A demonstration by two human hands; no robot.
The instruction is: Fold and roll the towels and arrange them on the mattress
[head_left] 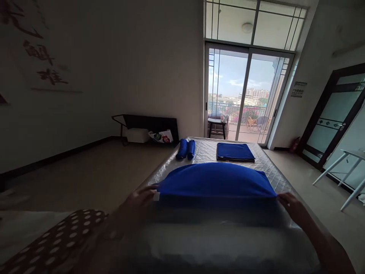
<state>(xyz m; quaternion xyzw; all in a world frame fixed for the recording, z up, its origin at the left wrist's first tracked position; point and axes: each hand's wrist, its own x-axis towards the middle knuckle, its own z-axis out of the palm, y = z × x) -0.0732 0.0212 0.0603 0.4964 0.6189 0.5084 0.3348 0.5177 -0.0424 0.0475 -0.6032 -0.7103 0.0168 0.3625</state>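
Note:
A bright blue cloth [216, 180] is stretched between my two hands above the near half of a mattress. Its far part bulges upward in a smooth arch, and the near edge runs almost straight. My left hand [144, 196] pinches the left corner, beside a small white tag [156, 196]. At the right corner, my right hand [289, 203] grips the fabric between thumb and fingers. Beyond the cloth lie two blue rolls [182, 149] side by side and a flat folded blue cloth [235, 151]. Dimness and blur obscure the area just below the near edge.
The mattress [205, 146] has a shiny, wrinkled plastic cover. Brown polka-dot fabric [62, 238] lies at lower left. A dark low rack [151, 123] stands by the wall. Sliding glass doors [248, 95] are behind the bed, with a white table [352, 154] at right.

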